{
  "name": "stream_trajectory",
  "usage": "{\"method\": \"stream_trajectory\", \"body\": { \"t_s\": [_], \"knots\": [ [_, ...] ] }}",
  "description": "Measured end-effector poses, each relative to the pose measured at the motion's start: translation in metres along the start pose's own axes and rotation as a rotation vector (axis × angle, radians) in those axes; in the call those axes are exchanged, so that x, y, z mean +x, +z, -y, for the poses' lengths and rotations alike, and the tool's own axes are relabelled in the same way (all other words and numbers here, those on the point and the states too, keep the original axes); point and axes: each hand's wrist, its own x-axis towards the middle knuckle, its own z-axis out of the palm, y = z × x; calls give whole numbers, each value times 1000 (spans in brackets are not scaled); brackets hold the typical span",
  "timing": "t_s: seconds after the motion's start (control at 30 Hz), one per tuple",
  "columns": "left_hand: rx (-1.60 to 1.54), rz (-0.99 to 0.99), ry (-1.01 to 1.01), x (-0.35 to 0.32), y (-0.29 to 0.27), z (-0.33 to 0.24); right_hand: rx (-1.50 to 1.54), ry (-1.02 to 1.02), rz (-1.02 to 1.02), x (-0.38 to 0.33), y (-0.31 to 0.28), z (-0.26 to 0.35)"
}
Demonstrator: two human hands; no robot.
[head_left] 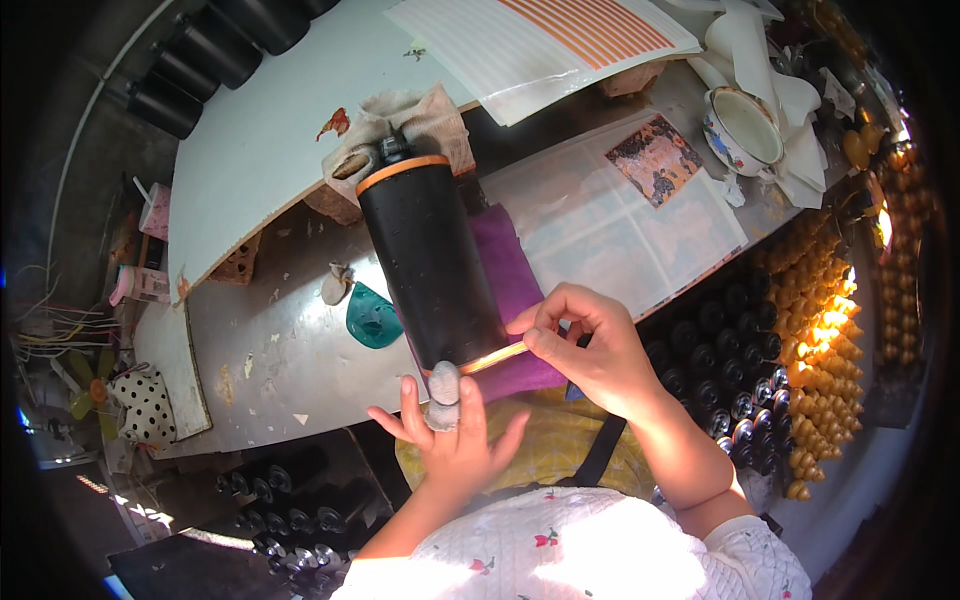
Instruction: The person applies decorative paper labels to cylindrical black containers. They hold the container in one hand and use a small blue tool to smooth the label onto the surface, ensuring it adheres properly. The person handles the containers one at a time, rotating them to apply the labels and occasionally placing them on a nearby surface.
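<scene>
Right now your left hand (452, 440) is spread open, fingers apart, and its wrapped fingertip presses against the near end of the black cylinder (432, 262). This cylinder lies tilted on the grey table (290, 340), close to the near edge, with its near end toward you and its far end, which has an orange ring (403, 172), pointing away. Under it there is a purple cloth (510, 270), and the cylinder rests on this cloth.

Your right hand (592, 350) is pinching a thin orange strip (495, 358) between thumb and fingers. The strip touches the near rim of the cylinder, just beside your left fingertip. I cannot tell how much of the strip is already stuck on.

To the left of the cylinder a small teal piece (372, 316) lies flat on the table. Behind the far end of the cylinder a crumpled beige rag (415, 112) sits at the edge of a white board (270, 120). At the far side a sheet with orange stripes (545, 40) lies, and near the right far corner a white enamel cup (745, 128) stands among white papers. Along the right edge many small black caps (725, 350) stand in rows, and beyond them amber yellow pieces (815, 300) in the sunlight.
</scene>
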Motion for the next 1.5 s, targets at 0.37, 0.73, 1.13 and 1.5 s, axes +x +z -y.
{"method": "stream_trajectory", "body": {
  "t_s": [0.37, 0.73, 1.13, 1.5],
  "knots": [
    [-90, -148, -4, 37, -13, 1, 17, -34, 27, -2, -2, -5],
    [-213, -44, -152, 69, -12, 44, -113, -93, -6, -4, 2, 0],
    [-474, -136, -149, 9, -2, 25, -78, -38, -39, -9, 8, 8],
    [-388, -126, -146, 5, 0, 22, -56, -6, -3, -11, 4, 13]
  ]
}}
